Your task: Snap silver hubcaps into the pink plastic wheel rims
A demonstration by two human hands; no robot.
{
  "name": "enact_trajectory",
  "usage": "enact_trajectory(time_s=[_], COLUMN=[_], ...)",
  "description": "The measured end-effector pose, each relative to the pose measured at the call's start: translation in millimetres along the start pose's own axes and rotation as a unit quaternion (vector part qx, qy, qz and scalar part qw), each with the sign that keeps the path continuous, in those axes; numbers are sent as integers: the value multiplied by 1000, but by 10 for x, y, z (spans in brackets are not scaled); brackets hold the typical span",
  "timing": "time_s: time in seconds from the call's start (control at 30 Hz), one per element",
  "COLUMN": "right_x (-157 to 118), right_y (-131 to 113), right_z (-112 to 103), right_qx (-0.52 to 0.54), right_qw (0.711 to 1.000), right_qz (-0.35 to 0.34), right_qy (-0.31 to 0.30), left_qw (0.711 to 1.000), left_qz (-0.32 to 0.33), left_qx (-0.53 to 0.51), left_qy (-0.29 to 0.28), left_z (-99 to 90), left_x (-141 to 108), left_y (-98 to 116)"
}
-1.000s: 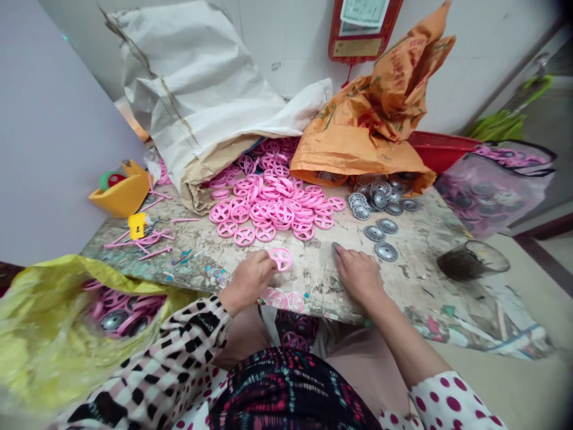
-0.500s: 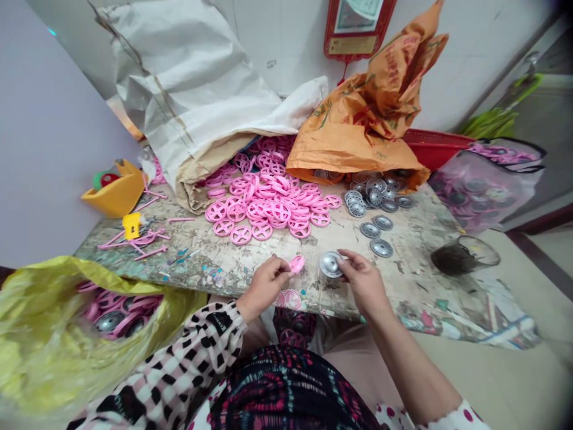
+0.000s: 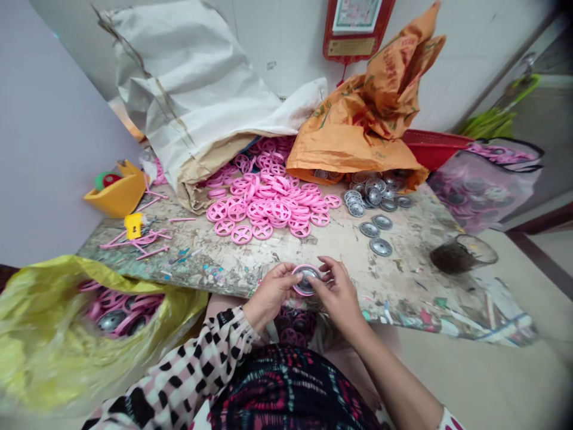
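Observation:
A silver hubcap-like disc sits inside the rim of a pink plastic wheel, above the table's front edge. My left hand grips the wheel's left side, thumb on the disc's face. My right hand is at the right side, its thumb pressed on the disc and its other fingers curled behind and above. How fully the disc is seated I cannot tell. Beyond my hands lies a heap of pink spoked wheels, and to the right of it several silver discs lie loose.
A white sack and an orange sack spill parts at the back. A dark cup stands at the right. At lower left, a yellow bag holds wheels with discs. Pink rods lie at the table's left.
My hands have come together. The silver disc, held apart in my right hand before, now lies against the pink wheel in my left hand, facing up.

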State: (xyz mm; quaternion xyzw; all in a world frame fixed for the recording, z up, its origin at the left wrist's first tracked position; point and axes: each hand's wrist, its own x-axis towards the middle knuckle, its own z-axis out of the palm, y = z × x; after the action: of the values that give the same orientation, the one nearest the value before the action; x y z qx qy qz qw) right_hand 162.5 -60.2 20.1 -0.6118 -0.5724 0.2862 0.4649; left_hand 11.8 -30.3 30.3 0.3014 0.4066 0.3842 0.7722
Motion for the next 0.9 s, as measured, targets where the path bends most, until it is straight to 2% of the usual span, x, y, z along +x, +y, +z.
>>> enact_trajectory(time_s=[0.1,0.17,0.33,0.43,0.57,0.63,0.7,0.77,0.8,0.83,0.9], right_x=[37,23,-76,-85,-120,-188,-277,-356,-384,-401,-410], right_y=[40,51,73,119,156,140,108,76,64,58,57], right_z=[-14,10,128,135,30,-34,-80,-102,-106,-106,-102], right_qx=[57,95,82,73,32,-16,-79,-135,-153,-160,-151], right_qw=[995,990,994,994,990,981,965,949,945,944,947], right_qz=[53,70,68,75,48,0,-40,-56,-58,-59,-55], right_qy=[-63,-80,-36,-44,-130,-191,-248,-280,-284,-284,-279], left_qw=[1000,999,998,995,984,974,958,923,889,838,716], left_qz=[3,3,14,13,-2,36,108,175,207,245,278], left_qx=[18,34,56,89,177,225,263,322,379,446,588], left_qy=[4,6,26,33,-1,3,47,117,153,196,252], left_z=[6,1,-22,-38,-120,-216,-359,-542,-641,-740,-920], left_x=[0,4,23,28,39,62,102,154,182,210,263], left_y=[15,6,-57,-82,-64,-12,82,217,293,370,512])
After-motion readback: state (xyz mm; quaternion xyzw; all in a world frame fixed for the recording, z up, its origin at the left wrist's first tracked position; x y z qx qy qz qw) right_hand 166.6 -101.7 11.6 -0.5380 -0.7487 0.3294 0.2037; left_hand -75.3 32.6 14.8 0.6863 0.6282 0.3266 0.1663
